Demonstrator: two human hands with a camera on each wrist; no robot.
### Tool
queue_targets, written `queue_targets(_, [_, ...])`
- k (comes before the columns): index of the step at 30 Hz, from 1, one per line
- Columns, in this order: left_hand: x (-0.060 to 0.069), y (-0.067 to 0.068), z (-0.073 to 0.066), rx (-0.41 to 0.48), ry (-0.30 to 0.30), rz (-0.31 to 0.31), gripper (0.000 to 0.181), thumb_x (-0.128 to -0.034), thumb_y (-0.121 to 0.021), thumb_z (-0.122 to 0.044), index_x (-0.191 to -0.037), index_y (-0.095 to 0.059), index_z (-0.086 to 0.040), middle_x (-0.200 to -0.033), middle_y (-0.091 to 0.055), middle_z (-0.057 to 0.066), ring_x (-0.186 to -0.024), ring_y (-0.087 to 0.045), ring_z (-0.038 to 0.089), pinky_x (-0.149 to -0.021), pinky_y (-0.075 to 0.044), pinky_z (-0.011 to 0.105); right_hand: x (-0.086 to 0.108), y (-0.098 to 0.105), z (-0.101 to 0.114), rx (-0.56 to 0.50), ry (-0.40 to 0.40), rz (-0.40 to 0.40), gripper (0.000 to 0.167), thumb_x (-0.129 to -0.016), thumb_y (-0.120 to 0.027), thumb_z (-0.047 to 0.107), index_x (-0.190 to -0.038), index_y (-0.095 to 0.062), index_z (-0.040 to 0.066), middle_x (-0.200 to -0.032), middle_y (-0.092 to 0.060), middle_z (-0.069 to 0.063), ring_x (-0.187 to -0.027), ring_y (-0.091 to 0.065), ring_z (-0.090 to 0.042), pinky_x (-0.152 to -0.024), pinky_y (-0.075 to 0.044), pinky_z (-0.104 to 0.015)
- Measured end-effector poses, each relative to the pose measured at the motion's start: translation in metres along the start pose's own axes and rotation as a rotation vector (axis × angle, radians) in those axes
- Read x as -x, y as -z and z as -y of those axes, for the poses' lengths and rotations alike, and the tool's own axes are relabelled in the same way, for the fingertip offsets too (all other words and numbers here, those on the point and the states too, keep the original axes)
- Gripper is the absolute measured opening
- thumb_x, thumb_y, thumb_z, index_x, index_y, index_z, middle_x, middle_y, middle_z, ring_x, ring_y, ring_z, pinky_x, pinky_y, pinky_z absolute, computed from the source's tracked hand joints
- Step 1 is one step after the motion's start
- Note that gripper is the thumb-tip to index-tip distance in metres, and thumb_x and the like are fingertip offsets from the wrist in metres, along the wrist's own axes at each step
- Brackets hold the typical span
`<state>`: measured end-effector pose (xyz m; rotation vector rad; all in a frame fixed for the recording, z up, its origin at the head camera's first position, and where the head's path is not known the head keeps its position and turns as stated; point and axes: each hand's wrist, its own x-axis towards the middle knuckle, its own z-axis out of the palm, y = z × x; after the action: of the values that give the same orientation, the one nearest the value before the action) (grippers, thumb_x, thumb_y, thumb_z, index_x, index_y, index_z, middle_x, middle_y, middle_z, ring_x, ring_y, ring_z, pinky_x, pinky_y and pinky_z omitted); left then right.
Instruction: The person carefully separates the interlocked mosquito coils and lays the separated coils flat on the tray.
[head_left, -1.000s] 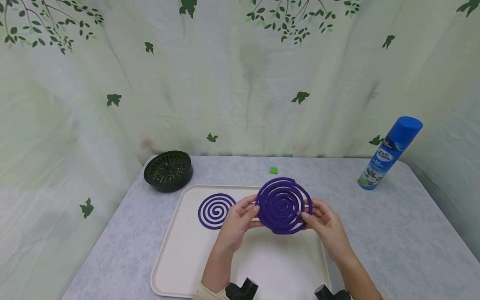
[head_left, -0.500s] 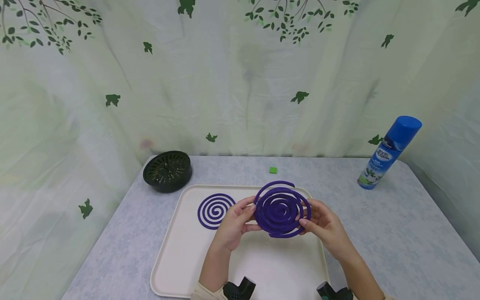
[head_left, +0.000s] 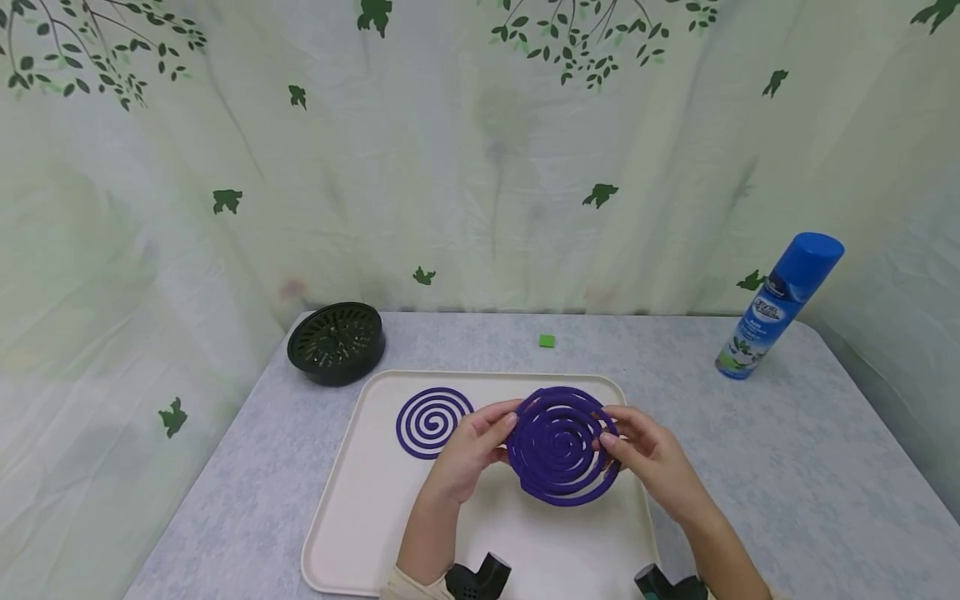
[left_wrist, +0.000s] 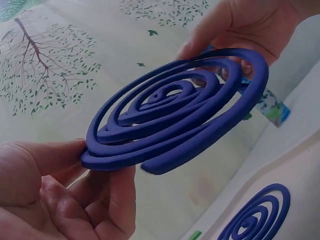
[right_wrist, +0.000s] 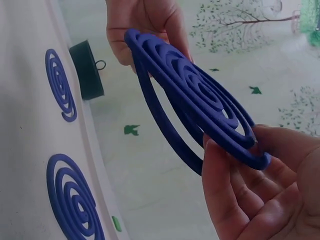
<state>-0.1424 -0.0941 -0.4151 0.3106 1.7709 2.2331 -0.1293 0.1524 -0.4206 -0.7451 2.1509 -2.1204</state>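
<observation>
In the head view both hands hold a dark purple mosquito coil [head_left: 564, 446] over the tray, tilted up. Its rings overlap and stand partly apart, like two nested coils. My left hand [head_left: 471, 446] pinches its left edge between thumb and fingers; my right hand [head_left: 651, 458] pinches the right edge. Close up, the left hand [left_wrist: 65, 195] grips the rim near a loose coil end. The right wrist view has the right hand [right_wrist: 265, 185] pinching the opposite rim, with one ring hanging away from the rest. A flat single coil [head_left: 431, 423] lies on the tray's left.
The white tray [head_left: 375, 533] sits on a grey table [head_left: 787, 467]. Another flat coil [right_wrist: 75, 200] shows on the tray in the right wrist view. A black slotted coil holder [head_left: 336, 343] stands back left, a blue spray can [head_left: 780, 304] back right. A small green piece [head_left: 547, 341] lies behind the tray.
The held coil has come lower and nearer. A ring that stood out at its top half a second ago now sits closer to the others. Both hands keep their pinch.
</observation>
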Motion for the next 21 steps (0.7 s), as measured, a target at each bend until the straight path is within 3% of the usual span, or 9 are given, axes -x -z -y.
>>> queue_targets(5, [-0.0014, -0.0024, 0.0011, -0.019, 0.019, -0.016, 0.037, -0.0933, -0.050, -0.017, -0.121, -0.050, 0.006, -0.089, -0.063, -0.004, -0.073, -0.055, 0.008, -0.062, -0.046, 0.023, 0.0001, -0.0022, 0.0026, -0.010, -0.031, 0.014, 0.031, -0.088, -0.053, -0.002, -0.118, -0.046, -0.008, -0.098, -0.054, -0.021, -0.058, -0.060, -0.019, -0.052, -0.052, -0.037])
queue_targets(10, [-0.0010, -0.0028, 0.0016, 0.025, 0.003, 0.019, 0.036, -0.0930, -0.049, -0.013, -0.122, -0.047, 0.007, -0.088, -0.063, -0.001, -0.077, -0.059, 0.011, -0.066, -0.050, 0.028, -0.0004, -0.0045, 0.0026, 0.001, -0.070, -0.099, 0.029, -0.090, -0.053, 0.002, -0.116, -0.046, -0.007, -0.103, -0.053, -0.017, -0.063, -0.062, -0.020, -0.057, -0.053, -0.035])
queue_targets(13, [-0.0001, -0.0028, 0.0017, 0.049, -0.016, 0.047, 0.036, -0.0927, -0.049, -0.009, -0.123, -0.044, 0.009, -0.088, -0.064, -0.001, -0.077, -0.061, 0.014, -0.065, -0.052, 0.032, -0.0009, -0.0061, 0.0020, -0.045, -0.069, -0.139, 0.030, -0.090, -0.052, 0.002, -0.118, -0.045, -0.007, -0.103, -0.053, -0.015, -0.065, -0.063, -0.022, -0.058, -0.053, -0.037])
queue_targets(16, [-0.0001, -0.0027, 0.0020, 0.054, -0.025, 0.043, 0.035, -0.0932, -0.048, -0.008, -0.122, -0.044, 0.011, -0.088, -0.064, -0.001, -0.076, -0.061, 0.014, -0.063, -0.053, 0.033, -0.0008, -0.0063, 0.0015, -0.084, -0.049, -0.111, 0.031, -0.090, -0.051, 0.000, -0.120, -0.044, -0.008, -0.105, -0.054, -0.012, -0.068, -0.063, -0.023, -0.059, -0.053, -0.039])
queue_targets(21, [-0.0005, -0.0018, 0.0020, 0.048, 0.000, 0.002, 0.035, -0.0942, -0.046, -0.011, -0.122, -0.046, 0.010, -0.088, -0.063, 0.000, -0.074, -0.060, 0.013, -0.059, -0.053, 0.031, 0.0003, -0.0026, -0.0006, -0.139, 0.004, 0.021, 0.033, -0.090, -0.046, -0.005, -0.123, -0.042, -0.005, -0.101, -0.059, -0.010, -0.074, -0.064, -0.025, -0.061, -0.052, -0.042])
